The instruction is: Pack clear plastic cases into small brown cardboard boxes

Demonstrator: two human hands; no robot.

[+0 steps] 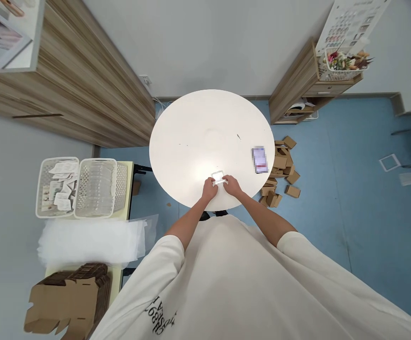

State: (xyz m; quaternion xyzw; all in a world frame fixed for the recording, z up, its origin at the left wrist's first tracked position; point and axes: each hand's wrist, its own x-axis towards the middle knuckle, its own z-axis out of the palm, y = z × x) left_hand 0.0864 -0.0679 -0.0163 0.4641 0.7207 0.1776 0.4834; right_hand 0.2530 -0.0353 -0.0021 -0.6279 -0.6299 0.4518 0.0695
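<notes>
Near the front edge of the round white table (pixel 205 118), a small shiny rectangular piece (pixel 218 176), white and partly see-through, is held between my two hands. My left hand (pixel 210 189) grips its left end with the fingers closed. At the other end, my right hand (pixel 231 185) has its fingers closed on the right side. Its exact kind is too small and glary to make out. To the right on the tabletop lies a purplish rectangular item (pixel 260 159), blurred, that neither hand touches.
Small cardboard boxes (pixel 279 160) are heaped on the floor right of the table. On the left stand a basket of paper cards (pixel 57 215), a basket of clear plastic pieces (pixel 95 215), white sheets (pixel 90 241) and flattened cardboard boxes (pixel 64 304). Wooden cabinets (pixel 95 61) flank the table.
</notes>
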